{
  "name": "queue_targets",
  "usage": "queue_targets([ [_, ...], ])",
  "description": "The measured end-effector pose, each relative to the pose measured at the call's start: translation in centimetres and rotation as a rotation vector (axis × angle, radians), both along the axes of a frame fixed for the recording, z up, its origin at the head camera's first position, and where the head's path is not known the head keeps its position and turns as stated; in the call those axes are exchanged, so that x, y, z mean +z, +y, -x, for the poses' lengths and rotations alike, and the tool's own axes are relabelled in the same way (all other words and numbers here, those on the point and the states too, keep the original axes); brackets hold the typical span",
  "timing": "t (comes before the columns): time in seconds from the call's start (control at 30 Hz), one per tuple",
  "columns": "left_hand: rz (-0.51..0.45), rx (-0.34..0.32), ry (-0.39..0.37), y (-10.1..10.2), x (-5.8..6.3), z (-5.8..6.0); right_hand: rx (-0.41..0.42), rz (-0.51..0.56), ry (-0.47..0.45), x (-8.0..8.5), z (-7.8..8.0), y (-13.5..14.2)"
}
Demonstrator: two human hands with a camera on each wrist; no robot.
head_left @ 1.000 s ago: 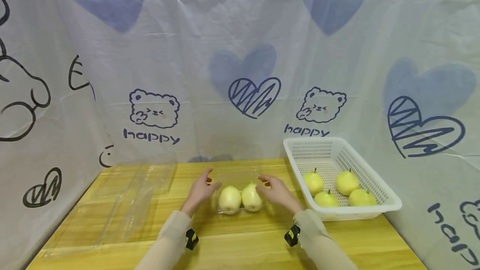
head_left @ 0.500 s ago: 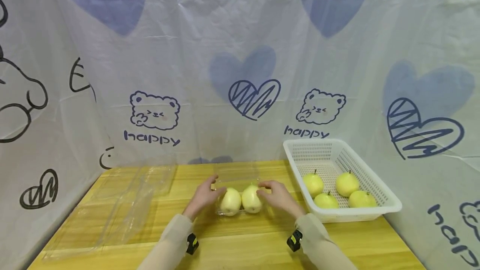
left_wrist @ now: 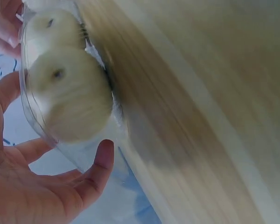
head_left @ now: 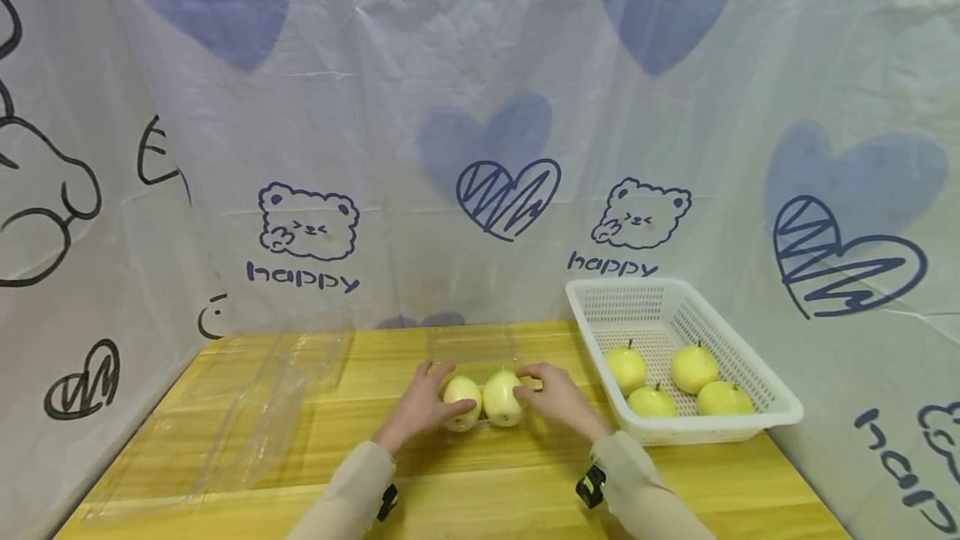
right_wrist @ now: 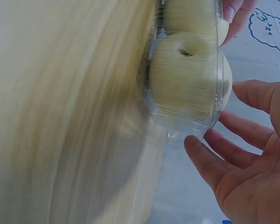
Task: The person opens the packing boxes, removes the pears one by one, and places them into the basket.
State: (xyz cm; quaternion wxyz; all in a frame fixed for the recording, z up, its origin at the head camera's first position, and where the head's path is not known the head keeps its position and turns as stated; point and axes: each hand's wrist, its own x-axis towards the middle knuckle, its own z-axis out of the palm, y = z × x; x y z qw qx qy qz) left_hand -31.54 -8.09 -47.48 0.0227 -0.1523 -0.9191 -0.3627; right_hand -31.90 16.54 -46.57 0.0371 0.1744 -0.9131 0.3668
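Two pale yellow pears, a left one (head_left: 461,394) and a right one (head_left: 502,402), sit side by side in a clear plastic clamshell box (right_wrist: 189,119) at the middle of the table. Its transparent lid (head_left: 472,342) lies folded back behind them. My left hand (head_left: 420,407) is spread around the left end, its fingertips at the rim and its thumb apart from the fruit in the left wrist view. At the right end, my right hand (head_left: 558,397) has its fingertips right at the box and the right pear, fingers loosely bent.
A white perforated basket (head_left: 772,394) holding several pears (head_left: 694,367) stands to the right, close to my right forearm. More clear plastic packaging (head_left: 255,407) lies at the left of the wooden table (head_left: 480,494). A patterned curtain (head_left: 405,140) hangs behind.
My left hand has moved right and now overlaps the left pear in the head view. My right hand has come slightly closer to the right pear. The basket stays put.
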Motion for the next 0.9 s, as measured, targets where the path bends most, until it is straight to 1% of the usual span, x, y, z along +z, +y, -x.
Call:
queue_targets([
  [0.1, 0.035, -0.002, 0.04, 0.4, 0.0, -0.3, 0.005, -0.014, 0.019, -0.1, -0.2, 0.1],
  [0.2, 0.064, -0.005, 0.047, 0.7, 0.0, -0.5, 0.012, -0.031, 0.046, 0.0, -0.5, 0.1],
  [0.37, 0.088, -0.003, 0.014, 1.0, -0.3, -0.6, 0.018, -0.046, 0.073, 0.0, -0.8, 0.3],
  [0.53, 0.128, -0.017, 0.009, 1.3, -0.6, -0.6, 0.01, -0.053, 0.075, -0.3, -0.8, 0.5],
  [0.67, 0.159, -0.009, 0.007, 1.5, -1.0, -0.4, 0.005, -0.055, 0.102, -0.4, -0.8, 0.4],
  [0.8, 0.208, 0.004, 0.007, 1.7, -1.2, -0.2, 0.008, -0.102, 0.159, -0.5, -0.8, -0.1],
  [0.9, 0.246, 0.002, 0.011, 1.7, -1.2, 0.0, -0.006, -0.164, 0.201, -0.4, -0.8, -0.8],
])
